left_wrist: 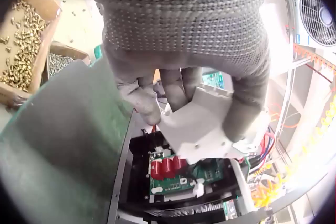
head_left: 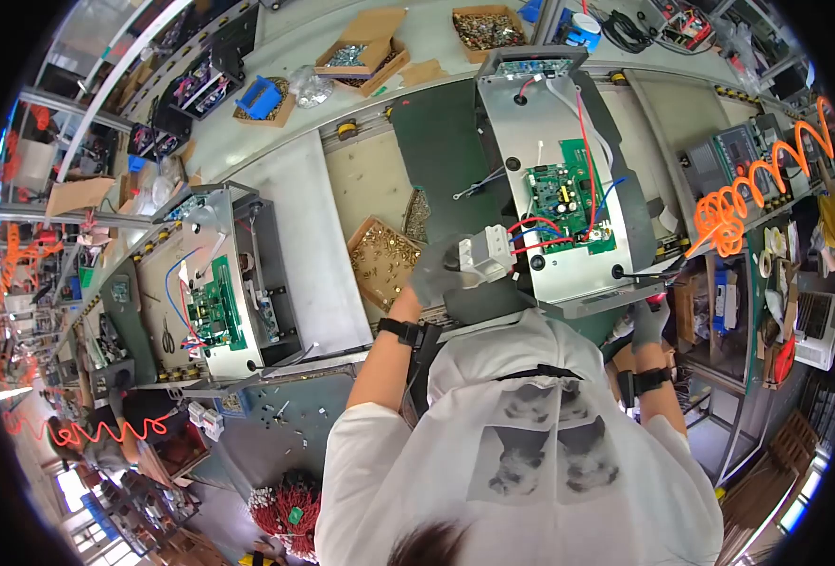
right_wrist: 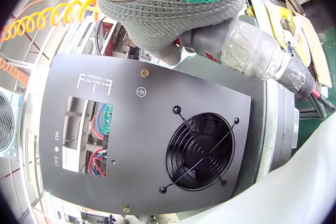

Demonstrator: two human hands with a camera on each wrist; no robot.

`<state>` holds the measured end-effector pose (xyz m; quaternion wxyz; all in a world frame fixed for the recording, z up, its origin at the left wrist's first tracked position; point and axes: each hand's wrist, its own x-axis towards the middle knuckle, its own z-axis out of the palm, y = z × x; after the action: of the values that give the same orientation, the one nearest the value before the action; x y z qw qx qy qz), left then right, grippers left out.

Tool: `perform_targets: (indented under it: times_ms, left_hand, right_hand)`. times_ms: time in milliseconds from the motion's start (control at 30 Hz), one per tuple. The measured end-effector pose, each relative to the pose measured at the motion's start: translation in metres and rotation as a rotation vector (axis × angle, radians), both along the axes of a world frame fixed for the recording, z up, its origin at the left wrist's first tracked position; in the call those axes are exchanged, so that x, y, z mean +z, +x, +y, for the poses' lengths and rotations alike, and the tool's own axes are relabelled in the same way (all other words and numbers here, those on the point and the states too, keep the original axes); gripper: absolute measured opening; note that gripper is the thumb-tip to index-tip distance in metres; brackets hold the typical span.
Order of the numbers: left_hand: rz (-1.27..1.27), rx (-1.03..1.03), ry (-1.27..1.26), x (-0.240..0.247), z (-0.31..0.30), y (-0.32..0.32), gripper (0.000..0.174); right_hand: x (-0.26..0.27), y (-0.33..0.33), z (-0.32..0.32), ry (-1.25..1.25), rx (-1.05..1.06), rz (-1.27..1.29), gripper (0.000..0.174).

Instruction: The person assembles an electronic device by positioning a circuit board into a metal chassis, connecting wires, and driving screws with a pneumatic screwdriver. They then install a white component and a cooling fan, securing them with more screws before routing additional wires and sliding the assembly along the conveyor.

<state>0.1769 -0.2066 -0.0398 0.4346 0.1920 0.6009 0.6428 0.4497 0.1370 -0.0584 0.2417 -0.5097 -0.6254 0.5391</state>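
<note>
My gloved left hand (head_left: pixel 433 275) grips a white block-shaped circuit breaker (head_left: pixel 486 256) by its sides, at the near left edge of an opened metal machine housing (head_left: pixel 512 123). Red and blue wires run from the breaker to a green circuit board (head_left: pixel 563 193) on the housing. In the left wrist view, the fingers and thumb of the left hand (left_wrist: pixel 184 50) span the breaker (left_wrist: pixel 202 127). My gloved right hand (right_wrist: pixel 173 29) holds a tape-wrapped power screwdriver (right_wrist: pixel 257 50) beside the dark end panel (right_wrist: pixel 142 140). That panel has a fan grille and a rectangular cutout marked ON and OFF.
A cardboard box of brass screws (head_left: pixel 384 259) stands left of the housing. Another opened housing (head_left: pixel 219 274) sits further left along the line. An orange coiled hose (head_left: pixel 719 222) hangs at right. Boxes of small parts (head_left: pixel 347 58) stand on the far bench.
</note>
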Motion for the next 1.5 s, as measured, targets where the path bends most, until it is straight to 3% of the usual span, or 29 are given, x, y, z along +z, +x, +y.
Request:
perform_targets:
  times_ms: [33, 133, 167, 233, 433, 500, 600, 700, 767, 833, 867, 900, 967, 1000, 1100, 1133, 1167, 1233, 1267, 1300, 1367, 1400, 1433, 1500]
  left_hand:
    - [0.002, -0.009, -0.004, -0.002, -0.001, 0.002, 0.076]
    - [-0.134, 0.212, 0.282, 0.007, 0.003, 0.014, 0.065]
    - [-0.131, 0.206, 0.282, 0.014, 0.003, 0.018, 0.065]
    - [-0.393, 0.27, 0.292, 0.044, 0.005, 0.026, 0.076]
    - [-0.276, 0.254, 0.561, 0.109, 0.014, 0.037, 0.097]
    - [-0.308, 0.195, 0.572, 0.116, 0.023, 0.03, 0.091]
    - [0.471, 0.393, 0.186, 0.108, 0.044, 0.026, 0.068]
    - [0.384, 0.4, 0.346, 0.114, 0.064, 0.016, 0.065]
    - [0.458, 0.414, 0.223, 0.11, 0.07, 0.011, 0.067]
    - [0.849, 0.5, 0.34, 0.114, 0.091, 0.001, 0.067]
    - [0.574, 0.407, 0.413, 0.108, 0.102, 0.002, 0.076]
    - [0.576, 0.388, 0.419, 0.109, 0.115, 0.007, 0.076]
    - [0.016, 0.264, 0.721, 0.111, 0.141, 0.018, 0.09]
    - [-0.043, 0.236, 0.78, 0.104, 0.151, 0.017, 0.099]
    - [-0.157, 0.015, 0.654, 0.09, 0.156, 0.005, 0.094]
    - [-0.238, -0.012, 0.621, 0.114, 0.158, 0.011, 0.09]
    - [-0.159, -0.051, 0.469, 0.132, 0.159, 0.012, 0.088]
    - [0.074, -0.249, 0.467, 0.144, 0.165, 0.011, 0.085]
    - [0.413, -0.291, 0.351, 0.146, 0.168, 0.01, 0.083]
    - [0.408, -0.313, 0.353, 0.155, 0.17, 0.01, 0.083]
    - [1.085, -0.395, 0.015, 0.176, 0.17, 0.017, 0.08]
    - [1.287, -0.354, -0.035, 0.168, 0.171, 0.022, 0.073]
    - [1.288, -0.368, -0.031, 0.164, 0.169, 0.023, 0.073]
    - [1.446, -0.379, -0.267, 0.159, 0.168, 0.024, 0.068]
  right_hand:
    - [0.006, -0.003, -0.006, -0.032, 0.002, 0.0, 0.027]
    - [0.01, -0.005, -0.014, -0.056, -0.036, -0.026, 0.021]
    - [0.009, -0.005, -0.014, -0.037, -0.02, -0.049, 0.021]
    - [0.019, -0.009, -0.024, -0.038, -0.036, -0.047, 0.02]
    - [0.025, -0.008, -0.026, -0.043, -0.024, -0.002, 0.017]
    - [0.025, -0.007, -0.027, -0.075, -0.049, 0.004, 0.016]
    - [0.008, -0.002, -0.021, -0.031, -0.028, 0.007, 0.018]
    - [0.006, 0.001, -0.019, -0.002, -0.031, -0.048, 0.021]
    - [0.022, -0.004, -0.027, -0.064, -0.053, -0.021, 0.023]
    - [0.017, 0.0, -0.023, -0.057, -0.047, 0.011, 0.026]
    - [0.015, 0.002, -0.022, -0.054, -0.026, 0.037, 0.029]
    - [0.024, -0.001, -0.024, -0.054, -0.045, 0.045, 0.029]
    - [0.048, -0.009, -0.031, -0.112, -0.051, 0.026, 0.035]
    - [0.042, -0.007, -0.028, -0.071, -0.036, 0.029, 0.039]
    - [0.022, 0.004, -0.021, -0.029, -0.044, 0.088, 0.04]
    - [0.026, 0.004, -0.023, -0.022, -0.058, 0.118, 0.041]
    - [0.011, 0.01, -0.019, 0.048, -0.048, 0.138, 0.038]
    - [0.031, 0.007, -0.025, 0.021, -0.085, 0.106, 0.036]
    - [0.039, 0.006, -0.027, -0.037, -0.11, 0.121, 0.034]
    - [0.041, 0.007, -0.028, -0.038, -0.132, 0.121, 0.034]
    - [0.042, 0.01, -0.03, -0.022, -0.141, 0.099, 0.034]
    - [0.047, 0.012, -0.031, -0.088, -0.173, 0.11, 0.035]
    - [0.048, 0.013, -0.032, -0.092, -0.185, 0.111, 0.035]
    - [0.048, 0.016, -0.033, -0.042, -0.16, 0.065, 0.034]
